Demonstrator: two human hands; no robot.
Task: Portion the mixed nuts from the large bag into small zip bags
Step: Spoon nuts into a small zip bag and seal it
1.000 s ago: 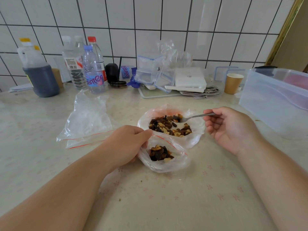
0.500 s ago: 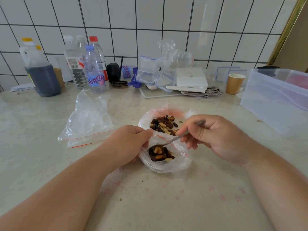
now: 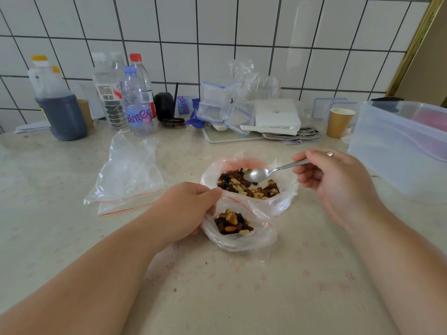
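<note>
Far over on the left, a jug of dark liquid (image 3: 60, 110) and some water bottles (image 3: 135, 102) stand by the tiled wall, and flat empty zip bags (image 3: 128, 180) lie on the counter (image 3: 217, 298) in front of them. Next, the left hand (image 3: 183, 211) pinches the rim of a small zip bag (image 3: 242, 240), holding it open, with some nuts sitting inside, and the large bag (image 3: 285, 201) of mixed nuts (image 3: 246, 187) touches it just behind. Then the right hand (image 3: 338, 184) grips a spoon (image 3: 266, 172) by its handle, its bare scoop just above the big pile, and a paper cup (image 3: 339, 122) and a big clear tub (image 3: 396, 151) stand at the far right.
</note>
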